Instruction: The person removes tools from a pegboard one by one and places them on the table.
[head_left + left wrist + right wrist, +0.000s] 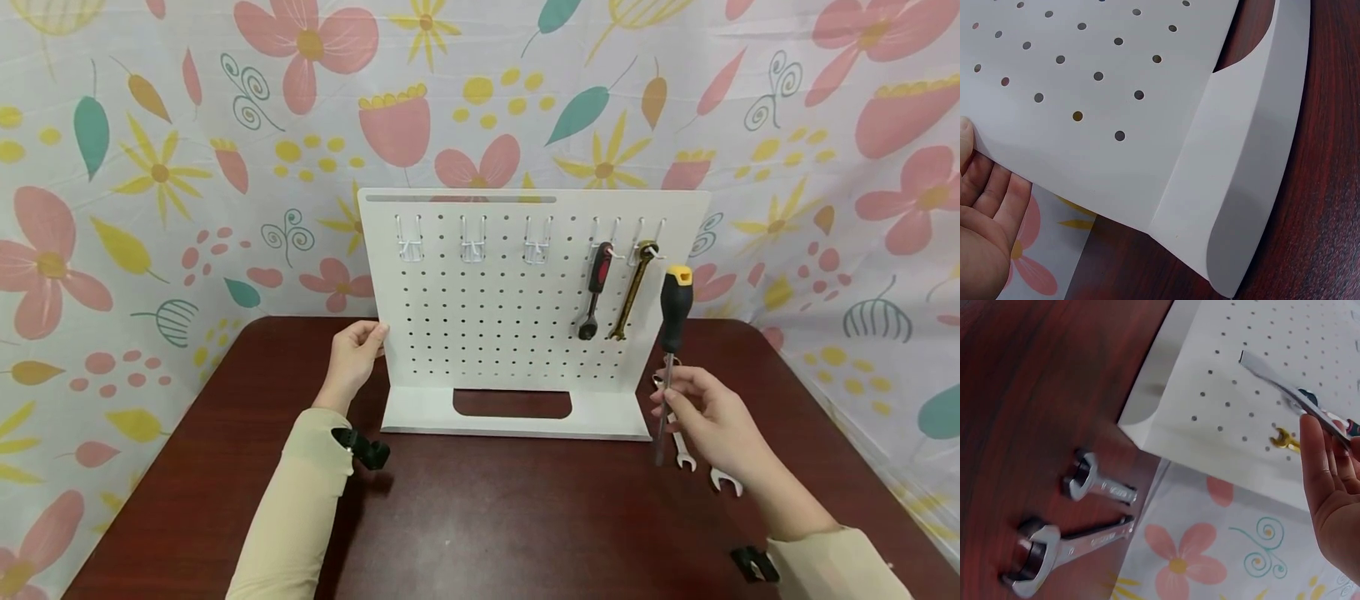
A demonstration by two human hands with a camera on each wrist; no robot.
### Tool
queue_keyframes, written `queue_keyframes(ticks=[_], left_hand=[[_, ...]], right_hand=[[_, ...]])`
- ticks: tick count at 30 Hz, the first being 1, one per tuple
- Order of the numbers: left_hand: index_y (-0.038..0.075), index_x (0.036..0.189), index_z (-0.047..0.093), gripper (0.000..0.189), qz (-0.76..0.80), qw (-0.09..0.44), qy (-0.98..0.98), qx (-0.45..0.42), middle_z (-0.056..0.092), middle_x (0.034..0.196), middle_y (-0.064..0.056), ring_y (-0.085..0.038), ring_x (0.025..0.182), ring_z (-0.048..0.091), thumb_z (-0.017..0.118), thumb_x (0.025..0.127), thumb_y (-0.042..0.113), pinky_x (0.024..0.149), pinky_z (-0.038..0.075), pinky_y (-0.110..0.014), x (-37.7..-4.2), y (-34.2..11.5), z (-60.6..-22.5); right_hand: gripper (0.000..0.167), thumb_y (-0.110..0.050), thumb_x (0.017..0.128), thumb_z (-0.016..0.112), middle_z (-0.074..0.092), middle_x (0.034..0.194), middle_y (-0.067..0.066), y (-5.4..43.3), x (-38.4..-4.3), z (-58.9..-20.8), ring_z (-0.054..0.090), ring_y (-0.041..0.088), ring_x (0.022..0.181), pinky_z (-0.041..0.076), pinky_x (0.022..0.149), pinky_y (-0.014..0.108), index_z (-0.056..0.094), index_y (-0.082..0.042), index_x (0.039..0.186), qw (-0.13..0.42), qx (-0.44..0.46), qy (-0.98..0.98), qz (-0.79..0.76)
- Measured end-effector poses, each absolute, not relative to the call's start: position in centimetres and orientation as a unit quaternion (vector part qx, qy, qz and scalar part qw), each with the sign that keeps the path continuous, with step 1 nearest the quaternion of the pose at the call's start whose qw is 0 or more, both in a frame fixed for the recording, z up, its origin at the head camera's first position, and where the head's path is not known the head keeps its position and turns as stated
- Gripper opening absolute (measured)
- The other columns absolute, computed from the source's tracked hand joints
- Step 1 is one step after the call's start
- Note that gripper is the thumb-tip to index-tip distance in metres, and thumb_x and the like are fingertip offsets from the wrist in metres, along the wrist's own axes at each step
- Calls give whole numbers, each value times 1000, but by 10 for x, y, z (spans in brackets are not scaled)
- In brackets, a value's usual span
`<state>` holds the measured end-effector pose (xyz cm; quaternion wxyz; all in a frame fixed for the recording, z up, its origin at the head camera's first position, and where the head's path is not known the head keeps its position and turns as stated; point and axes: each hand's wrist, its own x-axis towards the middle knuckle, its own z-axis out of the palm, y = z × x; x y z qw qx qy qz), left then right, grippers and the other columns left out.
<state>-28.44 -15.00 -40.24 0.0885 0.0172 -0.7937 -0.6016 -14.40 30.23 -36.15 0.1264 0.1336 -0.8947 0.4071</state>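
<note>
A white pegboard (pixel 487 325) stands upright on its base. My left hand (pixel 352 358) pinches its left edge, thumb on the front face and fingers behind, as the left wrist view also shows. In my right hand (pixel 708 417) is a flat-tipped screwdriver, held by its metal shaft between thumb and fingers. Its black and yellow handle (pixel 677 304) points up, near the board's right edge. From the board's right-hand hooks hang a red and black ratchet wrench (pixel 592 292) and a gold wrench (pixel 632 296). In the right wrist view the screwdriver shaft (pixel 1291 390) overlaps the board.
Two silver wrenches, a smaller one (pixel 1088 478) and a larger one (pixel 1047 553), lie on the dark red table (pixel 510 517) right of the board. Three more white wire hooks (pixel 472 248) line the board's upper left and middle. Flowered cloth (pixel 180 250) hangs behind the table.
</note>
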Motion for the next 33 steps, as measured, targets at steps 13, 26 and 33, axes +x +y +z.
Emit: queue_keyframes(ticks=[13,26,33], left_hand=[[3,109,64,39,-601,89,-794,16,59,94,-9,-25,95,62,56,94,38,93,54,-42,-284,-149,-401],[3,109,64,39,-597,94,-796,17,59,95,-10,-25,95,62,56,94,38,89,55,-37,-283,-149,-401],[3,107,65,37,-598,97,-795,14,60,94,-11,-22,91,61,57,94,37,88,56,-37,-283,-149,-401]], right_hand=[[28,-4,95,51,68,85,8,333,-146,-367,64,3,67,57,52,30,48,8,120,79,76,-914,392],[26,-13,96,54,68,90,10,369,-144,-370,64,2,67,57,53,28,52,4,116,70,40,-935,344],[27,-16,97,53,70,86,-7,385,-142,-373,64,0,69,56,53,29,53,4,115,60,36,-937,342]])
